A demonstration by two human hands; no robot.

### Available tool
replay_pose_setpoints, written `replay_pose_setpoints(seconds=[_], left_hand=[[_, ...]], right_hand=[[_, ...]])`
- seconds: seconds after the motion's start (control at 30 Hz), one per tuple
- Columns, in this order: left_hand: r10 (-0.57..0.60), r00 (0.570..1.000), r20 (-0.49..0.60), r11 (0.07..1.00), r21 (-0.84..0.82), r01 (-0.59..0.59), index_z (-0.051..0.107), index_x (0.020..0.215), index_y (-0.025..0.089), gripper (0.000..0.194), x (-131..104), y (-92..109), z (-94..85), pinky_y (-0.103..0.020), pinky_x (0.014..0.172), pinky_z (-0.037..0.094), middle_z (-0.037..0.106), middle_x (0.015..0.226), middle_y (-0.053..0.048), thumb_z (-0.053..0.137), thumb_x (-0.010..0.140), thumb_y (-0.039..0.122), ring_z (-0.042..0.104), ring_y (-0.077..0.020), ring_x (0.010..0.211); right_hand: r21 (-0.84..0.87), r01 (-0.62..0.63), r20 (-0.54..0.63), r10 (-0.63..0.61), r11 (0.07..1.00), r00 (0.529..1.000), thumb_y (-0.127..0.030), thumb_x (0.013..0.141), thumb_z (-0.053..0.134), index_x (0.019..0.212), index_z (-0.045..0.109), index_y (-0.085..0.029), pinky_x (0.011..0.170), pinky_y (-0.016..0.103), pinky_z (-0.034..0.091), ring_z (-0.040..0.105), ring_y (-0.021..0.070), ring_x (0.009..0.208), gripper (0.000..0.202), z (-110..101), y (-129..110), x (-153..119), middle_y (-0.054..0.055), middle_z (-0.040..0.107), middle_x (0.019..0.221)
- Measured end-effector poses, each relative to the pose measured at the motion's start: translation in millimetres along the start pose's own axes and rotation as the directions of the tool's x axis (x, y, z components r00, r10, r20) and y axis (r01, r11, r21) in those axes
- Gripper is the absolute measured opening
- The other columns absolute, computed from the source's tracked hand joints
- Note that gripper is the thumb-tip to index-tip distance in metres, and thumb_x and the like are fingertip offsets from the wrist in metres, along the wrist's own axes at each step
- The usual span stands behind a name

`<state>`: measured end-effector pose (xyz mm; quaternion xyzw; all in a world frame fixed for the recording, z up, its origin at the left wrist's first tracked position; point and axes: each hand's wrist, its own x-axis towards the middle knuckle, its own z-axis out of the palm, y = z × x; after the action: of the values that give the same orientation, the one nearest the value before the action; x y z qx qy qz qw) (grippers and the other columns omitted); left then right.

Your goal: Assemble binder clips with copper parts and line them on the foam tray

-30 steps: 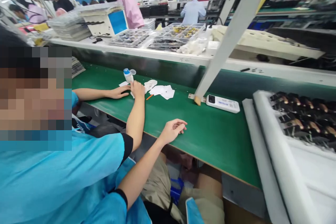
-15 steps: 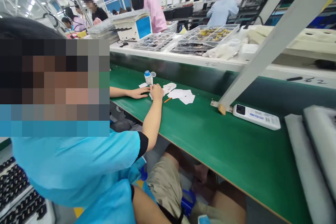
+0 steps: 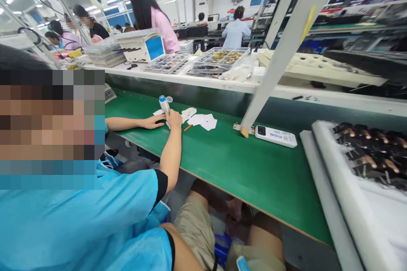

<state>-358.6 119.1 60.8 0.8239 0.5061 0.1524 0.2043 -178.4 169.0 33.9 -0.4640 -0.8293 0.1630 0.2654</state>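
Observation:
Neither my left hand nor my right hand shows. On the green bench [image 3: 254, 169], a co-worker in a blue shirt [image 3: 127, 194] rests one hand [image 3: 154, 122] flat. That person's other hand [image 3: 174, 119] is closed at a small white bottle [image 3: 164, 105] with a blue top and a flipped-up clear lid; what its fingers hold is too small to tell. White paper pieces [image 3: 208, 121] lie right of the hands, beside a thin orange stick [image 3: 188, 127].
A slanted white post [image 3: 273, 55] meets the bench beside a white device [image 3: 276, 136]. Foam trays with black parts [image 3: 369, 148] stand at the right. The raised shelf [image 3: 235, 89] bears compartment boxes [image 3: 222, 56]. Bare knees and khaki shorts [image 3: 195, 220] are below the bench edge.
The view has swung to the right, so the bench items sit further left and the foam tray's black parts show. The small bottle now leans more.

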Motion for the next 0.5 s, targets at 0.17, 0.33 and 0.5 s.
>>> replay_pose_setpoints(seconds=[0.17,0.33,0.5], left_hand=[[0.121,0.991,0.050,0.991,0.044,-0.123,0.059,0.137,0.002,0.049,-1,-34,2.5,-0.039,0.126,0.028,0.054,0.153,-0.022,0.060,0.097,0.029,0.045,-0.0257,0.145],[0.177,0.979,0.097,0.977,0.099,-0.186,0.055,0.144,0.006,0.052,2,-53,3.4,-0.046,0.127,0.026,0.050,0.155,-0.022,0.054,0.101,0.034,0.040,-0.0291,0.148],[0.195,0.975,0.110,0.970,0.127,-0.209,0.055,0.146,0.010,0.051,0,-52,2.2,-0.046,0.127,0.026,0.045,0.159,-0.021,0.050,0.103,0.038,0.037,-0.0299,0.151]], right_hand=[[0.024,0.016,-0.037,-0.015,1.000,0.999,-0.039,0.113,0.038,0.120,0.070,-0.022,0.081,0.027,0.045,0.067,0.0211,0.097,0.037,6,0,4,0.009,0.070,0.117],[0.018,-0.004,-0.059,0.005,1.000,0.998,-0.040,0.111,0.039,0.114,0.073,-0.021,0.084,0.031,0.051,0.069,0.0227,0.094,0.039,12,2,7,0.010,0.066,0.122],[0.026,-0.032,-0.056,0.033,0.999,0.998,-0.038,0.111,0.041,0.110,0.074,-0.019,0.086,0.029,0.051,0.068,0.0219,0.096,0.038,17,7,10,0.010,0.068,0.117]])
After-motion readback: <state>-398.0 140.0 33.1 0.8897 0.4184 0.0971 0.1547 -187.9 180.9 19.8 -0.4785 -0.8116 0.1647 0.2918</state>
